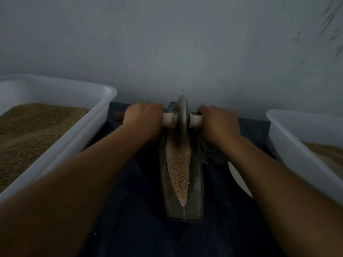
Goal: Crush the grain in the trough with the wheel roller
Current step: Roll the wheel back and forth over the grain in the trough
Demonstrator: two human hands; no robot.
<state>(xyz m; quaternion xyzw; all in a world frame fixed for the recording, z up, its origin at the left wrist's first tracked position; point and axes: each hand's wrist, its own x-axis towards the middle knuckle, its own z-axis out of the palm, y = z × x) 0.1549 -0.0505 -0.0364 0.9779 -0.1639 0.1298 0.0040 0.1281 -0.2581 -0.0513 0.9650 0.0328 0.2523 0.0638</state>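
A single wide-angle view from a camera worn on the person's head, looking forward and down along both forearms. It sits close above the dark surface (130,210) and faces a pale wall (167,43) just beyond.

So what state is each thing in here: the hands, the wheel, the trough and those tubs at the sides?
Left hand: gripping the handle left of the wheel.
Right hand: gripping the handle on the right.
Wheel: upright, at the trough's far end, in the grain.
Trough: holding grain.
Grain: pale, coarse, filling the groove.
Left tub: holding brown meal.
Right tub: partly filled, mostly out of view.
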